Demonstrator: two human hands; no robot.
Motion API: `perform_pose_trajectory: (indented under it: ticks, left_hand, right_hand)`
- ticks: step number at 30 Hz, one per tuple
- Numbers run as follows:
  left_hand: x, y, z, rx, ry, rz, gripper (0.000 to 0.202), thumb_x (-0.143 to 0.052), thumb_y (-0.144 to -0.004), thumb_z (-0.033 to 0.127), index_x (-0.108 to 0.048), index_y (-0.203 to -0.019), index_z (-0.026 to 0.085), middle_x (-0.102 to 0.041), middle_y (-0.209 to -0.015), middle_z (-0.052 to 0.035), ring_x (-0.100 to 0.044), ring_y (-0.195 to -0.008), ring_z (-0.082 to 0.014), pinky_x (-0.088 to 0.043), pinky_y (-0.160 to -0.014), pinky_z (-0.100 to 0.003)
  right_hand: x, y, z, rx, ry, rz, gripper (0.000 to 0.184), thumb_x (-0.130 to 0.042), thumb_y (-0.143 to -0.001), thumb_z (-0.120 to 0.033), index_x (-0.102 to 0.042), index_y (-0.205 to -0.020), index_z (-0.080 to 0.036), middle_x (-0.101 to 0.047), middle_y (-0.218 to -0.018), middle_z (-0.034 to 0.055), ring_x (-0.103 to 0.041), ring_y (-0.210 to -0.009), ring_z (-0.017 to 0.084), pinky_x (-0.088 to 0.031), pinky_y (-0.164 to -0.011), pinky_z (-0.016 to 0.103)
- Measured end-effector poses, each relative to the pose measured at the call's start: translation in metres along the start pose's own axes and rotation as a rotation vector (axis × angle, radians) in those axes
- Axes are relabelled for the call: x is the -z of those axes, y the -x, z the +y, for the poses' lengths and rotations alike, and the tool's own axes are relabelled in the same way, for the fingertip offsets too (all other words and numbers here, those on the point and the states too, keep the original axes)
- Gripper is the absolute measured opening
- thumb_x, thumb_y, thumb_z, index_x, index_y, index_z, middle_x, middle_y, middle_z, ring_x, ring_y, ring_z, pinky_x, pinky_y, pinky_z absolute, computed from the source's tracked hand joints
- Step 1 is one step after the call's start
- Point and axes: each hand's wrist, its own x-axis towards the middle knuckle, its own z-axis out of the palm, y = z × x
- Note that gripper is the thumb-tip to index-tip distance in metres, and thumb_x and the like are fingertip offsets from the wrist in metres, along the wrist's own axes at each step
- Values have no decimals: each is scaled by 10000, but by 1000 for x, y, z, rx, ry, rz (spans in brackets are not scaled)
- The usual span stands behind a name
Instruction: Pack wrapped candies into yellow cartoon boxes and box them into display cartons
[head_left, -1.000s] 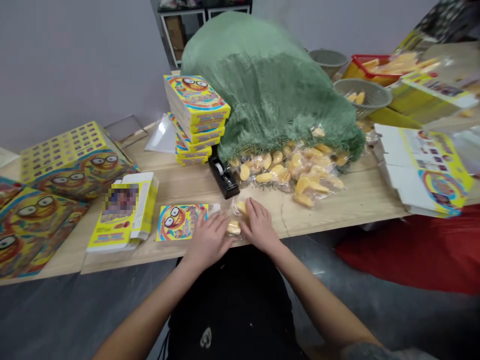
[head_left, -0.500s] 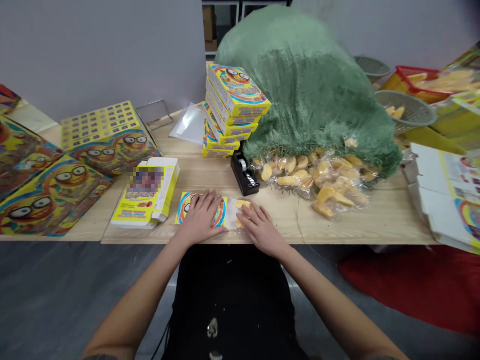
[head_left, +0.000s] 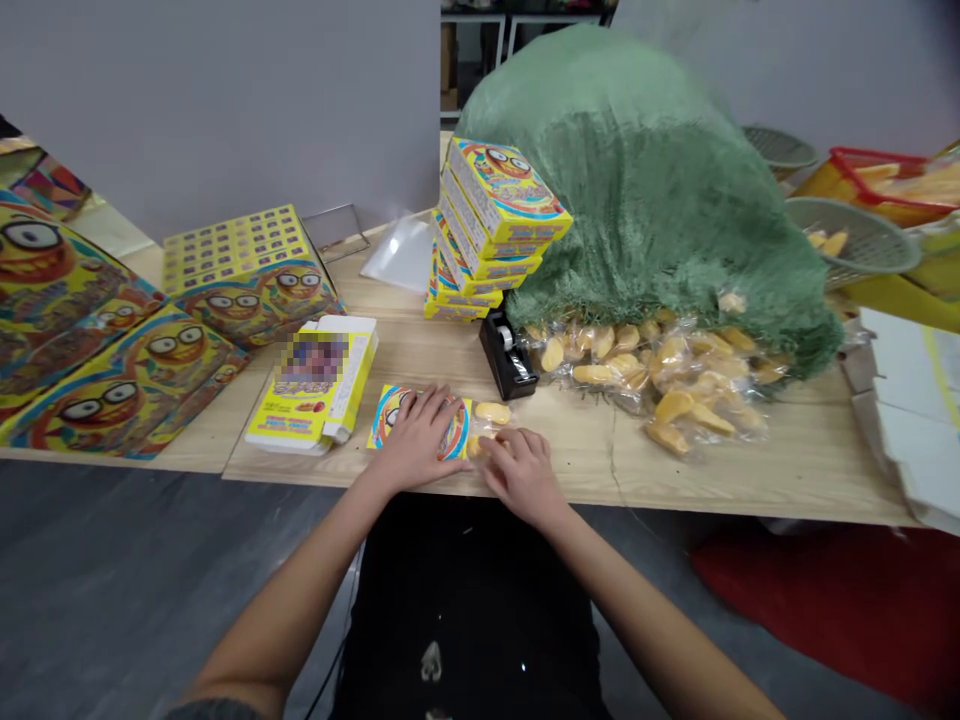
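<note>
My left hand (head_left: 426, 437) lies flat, fingers spread, over a small yellow box (head_left: 386, 405) with a cartoon face in a blue ring. Against the right end of this box is a clear packet of yellow pieces (head_left: 492, 412), shaped like slim ovals. My right hand (head_left: 519, 470) is closed with bent fingers at the packet's near side; part of the packet is hidden under it. To the left lies a larger yellow carton (head_left: 296, 395) with a white flap. A black tape dispenser (head_left: 510, 360) stands just beyond the packet.
Yellow boxes (head_left: 499, 215) are stacked behind the dispenser. A green mesh sack (head_left: 637, 190) spills wrapped yellow pieces (head_left: 694, 385) onto the wooden table (head_left: 570, 475). Printed display boxes (head_left: 247, 270) stand left. Grey baskets (head_left: 862, 235), a red crate (head_left: 877, 165) and white cardboard (head_left: 911, 400) sit right.
My right hand has gone from lying flat over the packet to bent fingers at its near side, so more yellow pieces show. My left hand stays on the box. The view has shifted slightly.
</note>
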Motion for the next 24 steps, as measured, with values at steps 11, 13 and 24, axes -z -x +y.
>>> perform_pose_trajectory:
  ticks: [11, 13, 24]
  left_hand:
    - [1, -2, -2, -1, 33, -9, 886, -602, -736, 675, -359, -1427, 177, -304, -1517, -183, -229, -1419, -355, -145, -1142, -563]
    - [0, -2, -3, -5, 40, -12, 910, -600, -722, 696, -356, -1428, 177, -308, -1515, -186, -223, -1420, -362, -145, -1138, -572]
    - [-1, -3, -3, -9, 50, 16, 911, -660, -694, 655, -360, -1415, 184, -343, -1490, -190, -245, -1410, -365, -165, -1125, -584]
  right_hand:
    - [-2, -25, 10, -22, -502, -10, 250, -509, -913, -239, -651, -1115, -198, -634, -1086, 98, -586, -1010, 218, -518, -880, 378]
    - [2, -22, 23, -176, -493, 59, 289, -513, -905, -261, -634, -1161, -204, -612, -1124, 114, -590, -1033, 228, -531, -864, 395]
    - [-16, -40, 10, -44, -483, -32, 343, -467, -870, -124, -673, -1130, -211, -635, -1117, 115, -590, -1038, 228, -505, -917, 427]
